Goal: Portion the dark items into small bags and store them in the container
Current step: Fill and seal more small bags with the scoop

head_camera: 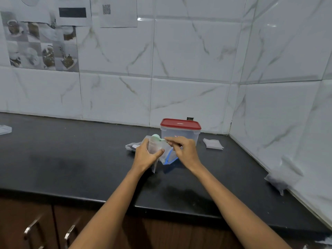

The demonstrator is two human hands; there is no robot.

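Here, one small clear bag [166, 155] with a blue seal is grasped by both grips: the left hand [146, 153] is clenched around it and the right hand [183, 150] pinches its mouth. One red-lidded container [180, 131] stands closed just behind the grips; one filled bag [212, 143] lies right of them on the surface [71, 159].

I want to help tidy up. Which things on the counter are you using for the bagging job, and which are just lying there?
For the job:
small bag held by left hand and right hand
green scoop
red-lid box
filled bag
dark packet

Just lying about:
papers on wall
plastic by right wall
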